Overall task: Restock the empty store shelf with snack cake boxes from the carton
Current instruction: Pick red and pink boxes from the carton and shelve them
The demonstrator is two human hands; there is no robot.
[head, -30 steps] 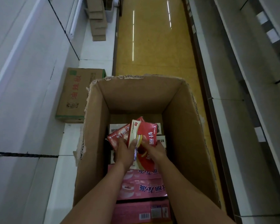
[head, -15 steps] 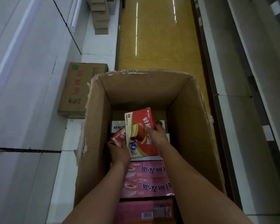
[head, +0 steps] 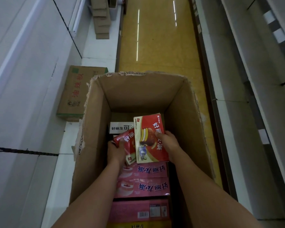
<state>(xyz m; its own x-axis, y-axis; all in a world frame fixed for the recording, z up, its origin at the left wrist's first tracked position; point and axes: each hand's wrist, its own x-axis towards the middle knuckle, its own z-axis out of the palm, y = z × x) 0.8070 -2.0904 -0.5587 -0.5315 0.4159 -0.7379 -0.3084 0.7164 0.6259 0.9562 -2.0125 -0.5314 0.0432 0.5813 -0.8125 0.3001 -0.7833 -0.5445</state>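
A tall open cardboard carton (head: 95, 122) stands on the aisle floor below me, both my arms reaching into it. My right hand (head: 169, 143) grips a red snack cake box (head: 148, 139) by its right edge, its printed face turned up at me. My left hand (head: 116, 149) holds a second red snack cake box (head: 128, 142), tilted and partly tucked under the first. Deeper in the carton lie pink snack cake boxes (head: 143, 186) in a row and a white box (head: 120, 128) at the far end. White store shelves (head: 23, 79) run along the left.
A closed brown carton (head: 76, 91) lies on the left shelf base beside the open one. Further cardboard boxes (head: 101, 18) are stacked far up the left side. The yellow aisle floor (head: 155, 46) stretches ahead. More shelving (head: 253, 79) lines the right side.
Both red boxes have risen inside the carton. The right-hand box has turned from edge-on to face-up, and the left-hand box now shows beneath its left edge.
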